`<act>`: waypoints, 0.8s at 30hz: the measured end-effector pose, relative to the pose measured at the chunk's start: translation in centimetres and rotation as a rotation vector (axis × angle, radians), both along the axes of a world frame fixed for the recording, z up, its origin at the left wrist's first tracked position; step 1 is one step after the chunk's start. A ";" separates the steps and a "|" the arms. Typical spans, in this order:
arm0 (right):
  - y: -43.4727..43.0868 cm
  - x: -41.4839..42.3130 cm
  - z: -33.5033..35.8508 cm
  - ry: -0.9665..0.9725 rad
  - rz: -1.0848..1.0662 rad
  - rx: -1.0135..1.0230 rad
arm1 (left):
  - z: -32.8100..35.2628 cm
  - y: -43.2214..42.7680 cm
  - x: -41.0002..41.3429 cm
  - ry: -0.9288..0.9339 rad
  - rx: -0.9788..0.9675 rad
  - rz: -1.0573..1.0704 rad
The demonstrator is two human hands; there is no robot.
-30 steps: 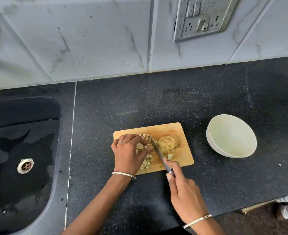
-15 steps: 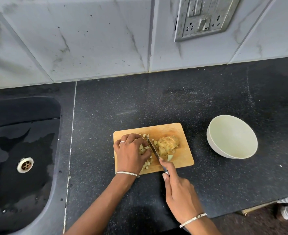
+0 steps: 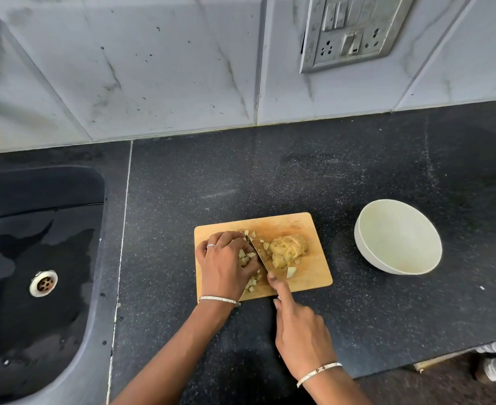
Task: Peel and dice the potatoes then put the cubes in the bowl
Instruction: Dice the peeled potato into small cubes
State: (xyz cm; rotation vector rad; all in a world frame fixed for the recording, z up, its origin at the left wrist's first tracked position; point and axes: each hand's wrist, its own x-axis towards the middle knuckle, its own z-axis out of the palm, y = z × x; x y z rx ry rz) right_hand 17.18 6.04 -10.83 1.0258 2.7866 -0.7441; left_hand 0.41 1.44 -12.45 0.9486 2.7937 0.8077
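A wooden cutting board [image 3: 308,226] lies on the dark counter. On it sits a sliced, peeled potato [image 3: 288,248], with small potato cubes [image 3: 246,256] to its left. My left hand [image 3: 225,266] curls over the cubes, gathering them against the blade. My right hand [image 3: 298,331] grips the knife [image 3: 258,253], index finger stretched along its spine; the blade stands between the cubes and the potato. A white bowl [image 3: 397,237] stands tilted to the right of the board, nothing in it.
A black sink [image 3: 36,258] with a metal drain [image 3: 43,283] fills the left. Behind the counter rises a marble tiled wall with a socket plate [image 3: 352,30]. The counter's front edge runs at the lower right.
My right hand has slid the knife forward along the board. My left hand stays curled over the cubes, shifted slightly with the blade.
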 end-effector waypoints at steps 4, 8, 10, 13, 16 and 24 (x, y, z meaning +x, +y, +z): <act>0.0 0.7 1.0 -0.001 0.022 -0.037 | 0.0 0.0 0.1 0.034 -0.011 0.008; 0.6 2.1 2.5 0.083 0.012 -0.071 | 0.4 -0.2 0.1 0.031 0.006 -0.005; 1.0 2.7 2.9 0.125 -0.015 -0.067 | 0.6 0.0 0.3 0.055 0.030 -0.027; 1.6 3.2 3.0 0.177 -0.064 -0.042 | 0.7 0.8 0.6 0.072 0.004 -0.063; 2.1 3.7 3.0 0.214 -0.099 -0.032 | 0.4 1.6 0.7 0.092 -0.119 -0.077; 1.8 4.6 2.8 0.264 -0.097 -0.040 | -0.1 1.9 0.4 0.060 -0.142 -0.041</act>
